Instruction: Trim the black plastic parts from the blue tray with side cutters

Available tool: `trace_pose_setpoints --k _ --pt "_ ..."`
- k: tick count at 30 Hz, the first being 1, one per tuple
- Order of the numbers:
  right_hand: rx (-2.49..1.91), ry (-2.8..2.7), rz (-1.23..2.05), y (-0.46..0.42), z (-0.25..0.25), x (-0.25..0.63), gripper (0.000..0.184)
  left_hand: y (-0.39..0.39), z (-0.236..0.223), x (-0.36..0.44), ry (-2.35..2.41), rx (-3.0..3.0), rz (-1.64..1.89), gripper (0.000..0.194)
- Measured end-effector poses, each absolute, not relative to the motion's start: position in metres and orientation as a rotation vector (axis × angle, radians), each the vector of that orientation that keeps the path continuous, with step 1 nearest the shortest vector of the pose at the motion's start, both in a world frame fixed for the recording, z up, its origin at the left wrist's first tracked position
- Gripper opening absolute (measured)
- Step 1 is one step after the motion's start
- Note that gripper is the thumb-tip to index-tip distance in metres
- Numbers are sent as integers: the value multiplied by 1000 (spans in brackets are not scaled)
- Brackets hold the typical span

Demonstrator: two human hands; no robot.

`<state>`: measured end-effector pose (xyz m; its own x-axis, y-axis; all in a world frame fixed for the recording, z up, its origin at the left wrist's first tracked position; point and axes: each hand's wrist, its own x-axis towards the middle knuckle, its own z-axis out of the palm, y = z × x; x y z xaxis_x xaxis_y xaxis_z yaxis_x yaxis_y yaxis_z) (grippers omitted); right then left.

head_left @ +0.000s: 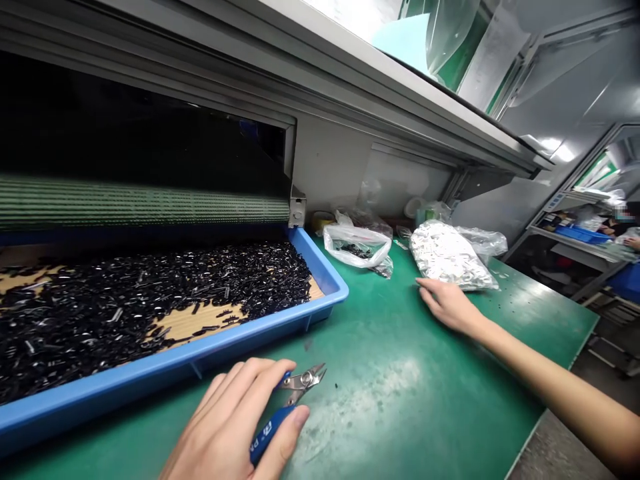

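My left hand (237, 413) is wrapped around a pair of blue-handled side cutters (306, 380), with fingers over one handle and the thumb along the other. Their metal jaws point away to the right, just above or on the green table; I cannot tell which. My right hand (447, 303) reaches across the tabletop with its fingers stretched out and nothing visible in them. Its fingertips are close to the lower left edge of a clear bag full of white pieces (445, 253); whether they touch it I cannot tell.
A blue tray (330, 287) full of small black plastic parts (230, 273) occupies the left, below a conveyor belt (150, 203). An opened plastic bag (357, 243) with black parts lies behind the green table's middle (390, 413). A shelf (350, 67) overhangs. Another person's hand (634, 243) shows far right.
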<state>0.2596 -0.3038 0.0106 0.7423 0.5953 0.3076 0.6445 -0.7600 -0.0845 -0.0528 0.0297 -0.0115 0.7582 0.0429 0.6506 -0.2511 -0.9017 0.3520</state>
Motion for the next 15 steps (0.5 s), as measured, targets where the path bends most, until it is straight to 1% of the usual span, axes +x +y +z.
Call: trace_pose_setpoints --k 3,5,7,9,11,15 --pt "-2812 -964 -184 -306 -11 226 73 28 -6 -57 -158 2498 913 32" --pt "-2800 -1024 -60 -290 -14 193 83 27 -2 -60 -146 2491 892 31" --pt "-2735 -1184 76 -267 -7 154 82 26 1 -61 -132 2499 866 30" --pt "-2582 -1450 313 -242 6 117 84 26 3 -62 -126 2516 848 30" --pt "-2404 -1635 469 -220 19 88 88 27 4 -61 -125 2532 849 30" --pt "-2172 -1782 587 -200 35 66 87 32 -2 -61 -135 2539 869 32"
